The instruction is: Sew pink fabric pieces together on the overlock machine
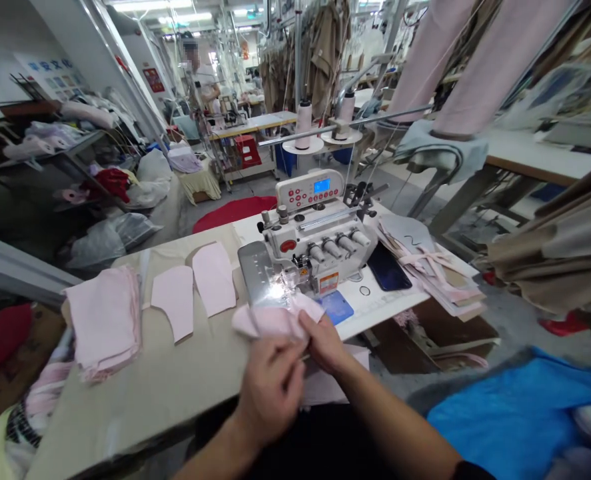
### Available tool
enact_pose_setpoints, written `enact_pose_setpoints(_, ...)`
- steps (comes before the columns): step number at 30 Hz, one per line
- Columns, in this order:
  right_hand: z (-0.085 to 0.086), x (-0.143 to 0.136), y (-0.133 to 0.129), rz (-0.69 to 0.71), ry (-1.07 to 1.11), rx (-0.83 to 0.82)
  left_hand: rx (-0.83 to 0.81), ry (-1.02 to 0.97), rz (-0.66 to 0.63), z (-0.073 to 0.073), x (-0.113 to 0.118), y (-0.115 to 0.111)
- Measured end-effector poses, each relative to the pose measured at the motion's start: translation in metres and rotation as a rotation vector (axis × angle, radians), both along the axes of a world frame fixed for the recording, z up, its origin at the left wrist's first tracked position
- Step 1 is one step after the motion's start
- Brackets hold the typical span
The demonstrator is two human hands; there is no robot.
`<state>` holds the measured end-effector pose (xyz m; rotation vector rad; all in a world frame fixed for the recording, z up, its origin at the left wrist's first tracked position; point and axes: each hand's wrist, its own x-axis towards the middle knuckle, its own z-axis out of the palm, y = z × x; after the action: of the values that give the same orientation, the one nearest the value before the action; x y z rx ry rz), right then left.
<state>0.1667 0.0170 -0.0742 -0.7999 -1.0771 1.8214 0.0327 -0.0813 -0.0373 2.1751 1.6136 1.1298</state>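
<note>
A pale pink fabric piece (275,321) lies at the front of an overlock sewing machine (320,233), partly over its plate. My right hand (325,341) grips the right side of this fabric, thumb on top. Curled and slightly blurred, my left hand (271,383) pinches the fabric's near edge beside the right fingertips. Its exact hold is partly hidden by the fingers. Two cut pink pieces, one narrower panel (176,300) and one wider panel (215,280), lie flat to the left. Farther left is a stack of pink fabric (106,320).
On the machine table, a dark phone (389,267) and a bundle of pink and tan pieces (438,270) lie to the right. Thread cones (304,125) stand behind the machine. Blue cloth (520,413) is at lower right. A person (202,83) is at another table far back.
</note>
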Motion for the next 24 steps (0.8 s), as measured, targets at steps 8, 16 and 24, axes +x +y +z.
enact_pose_setpoints(8, -0.002, 0.023, 0.001, -0.111, 0.31, -0.527, -1.092, -0.785, -0.373, -0.088, 0.054, -0.038)
enact_pose_setpoints(16, -0.016, 0.051, -0.042, -0.135, 0.305, -0.406, -1.011, -1.776, -0.162, -0.116, 0.05, -0.032)
enact_pose_setpoints(24, -0.098, 0.168, -0.051, -0.017, -0.012, -0.518, -1.271, -1.033, -0.036, -0.138, 0.023, -0.047)
